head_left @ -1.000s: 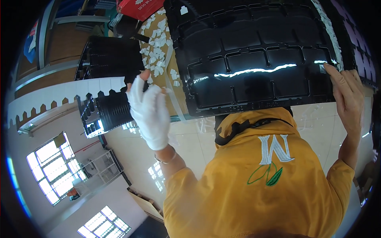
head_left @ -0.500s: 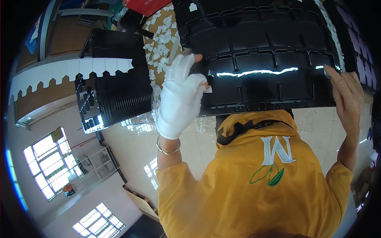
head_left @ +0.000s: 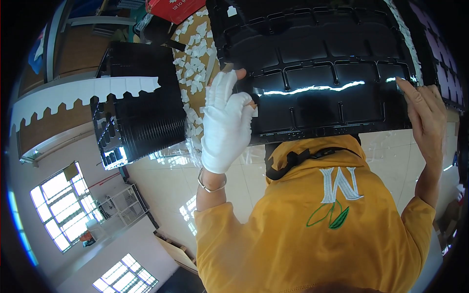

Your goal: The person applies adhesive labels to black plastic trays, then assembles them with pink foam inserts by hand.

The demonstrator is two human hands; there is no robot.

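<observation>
A glossy black moulded plastic sheet [head_left: 322,110] with raised ribs lies in front of me, its near edge at my waist. At its left edge is my left hand [head_left: 225,124], in a white glove with bare fingertips. Its thumb and index finger are pinched together at a small white piece [head_left: 254,112] against the sheet, while the other fingers reach forward over the edge. My bare right hand [head_left: 426,110] grips the sheet's right edge, index fingertip on top; its thumb is mostly hidden.
White paper scraps [head_left: 196,53] litter the brown surface beyond my left hand. Left of that stand a stack of black ribbed sheets [head_left: 151,110] and a long white notched strip [head_left: 73,93]. A red bag [head_left: 173,10] sits at the back. More sheets [head_left: 439,53] are at the far right.
My left wrist has shifted slightly right while its fingertips stay by the sheet's left edge. The whole view has moved a little; my right hand keeps its place on the sheet.
</observation>
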